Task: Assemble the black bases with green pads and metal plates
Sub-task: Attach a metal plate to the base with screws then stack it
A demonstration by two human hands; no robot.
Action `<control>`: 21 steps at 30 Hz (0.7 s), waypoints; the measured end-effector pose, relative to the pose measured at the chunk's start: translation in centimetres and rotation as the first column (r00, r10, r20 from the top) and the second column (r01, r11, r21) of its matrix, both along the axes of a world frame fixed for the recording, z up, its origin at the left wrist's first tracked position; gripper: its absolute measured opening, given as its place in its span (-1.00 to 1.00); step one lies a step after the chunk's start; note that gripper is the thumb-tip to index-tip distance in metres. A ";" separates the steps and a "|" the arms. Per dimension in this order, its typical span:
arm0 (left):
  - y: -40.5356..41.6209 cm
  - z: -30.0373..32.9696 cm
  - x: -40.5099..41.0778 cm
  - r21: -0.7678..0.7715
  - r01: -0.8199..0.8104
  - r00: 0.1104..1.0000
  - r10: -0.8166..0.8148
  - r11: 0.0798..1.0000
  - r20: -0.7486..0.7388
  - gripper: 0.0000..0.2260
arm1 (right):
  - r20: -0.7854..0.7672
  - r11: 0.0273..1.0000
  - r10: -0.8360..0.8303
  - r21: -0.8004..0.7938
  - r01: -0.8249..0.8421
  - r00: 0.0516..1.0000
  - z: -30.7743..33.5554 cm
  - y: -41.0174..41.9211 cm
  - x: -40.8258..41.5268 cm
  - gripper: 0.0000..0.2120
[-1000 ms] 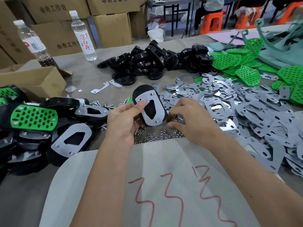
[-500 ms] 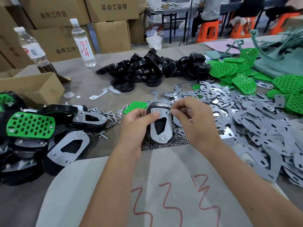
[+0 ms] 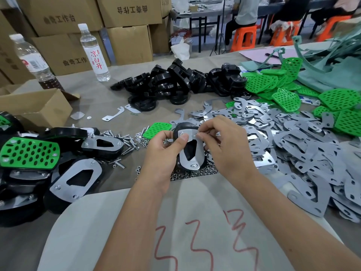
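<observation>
Fingers (image 3: 180, 138) of left hand (image 3: 162, 153) gripping one black base (image 3: 182, 127), right hand (image 3: 224, 145) pinching its one metal plate (image 3: 192, 151)

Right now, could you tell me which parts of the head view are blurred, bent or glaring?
Head view: the black base and metal plate in the left hand are sharp; the orange stools behind are motion-smeared; wide-angle distortion bows the table edge and cardboard boxes; soft, even light, with small bright glints on the loose plates.
</observation>
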State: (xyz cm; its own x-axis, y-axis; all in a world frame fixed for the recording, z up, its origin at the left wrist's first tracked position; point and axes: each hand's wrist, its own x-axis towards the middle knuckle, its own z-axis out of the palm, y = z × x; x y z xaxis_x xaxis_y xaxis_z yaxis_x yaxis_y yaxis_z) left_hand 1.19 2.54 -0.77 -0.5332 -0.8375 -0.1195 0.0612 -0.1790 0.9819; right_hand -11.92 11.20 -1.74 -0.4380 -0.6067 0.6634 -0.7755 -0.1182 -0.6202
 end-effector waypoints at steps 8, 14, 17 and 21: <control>0.4 -0.4 -0.7 -0.056 -0.107 0.993 0.109 0.993 0.038 -0.86 | 0.002 0.991 0.114 0.069 -0.113 0.994 0.5 0.5 -0.9 -0.90; 1.1 -0.4 -1.0 -0.077 -0.097 0.994 0.100 0.992 0.033 -0.81 | 0.291 0.995 0.101 -0.027 -0.098 0.951 0.3 0.5 -0.5 -0.79; 1.4 -0.2 -1.3 -0.029 -0.107 0.994 0.107 0.994 0.010 -0.81 | 0.368 0.993 0.119 -0.060 -0.104 0.922 0.3 0.4 -0.3 -0.83; 1.3 -0.3 -1.6 0.049 -0.166 0.986 0.167 0.985 -0.010 -0.78 | 0.385 0.987 0.147 -0.002 -0.158 0.911 0.2 0.2 -0.1 -0.87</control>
State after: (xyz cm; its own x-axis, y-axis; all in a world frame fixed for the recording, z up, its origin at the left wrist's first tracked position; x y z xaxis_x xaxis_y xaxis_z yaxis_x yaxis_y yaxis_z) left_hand -0.36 3.84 -1.08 -0.3888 -0.9082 -0.1551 0.1074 -0.2119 0.9714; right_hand -12.04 11.40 -1.51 -0.5554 -0.7024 0.4452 -0.4521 -0.1943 -0.8706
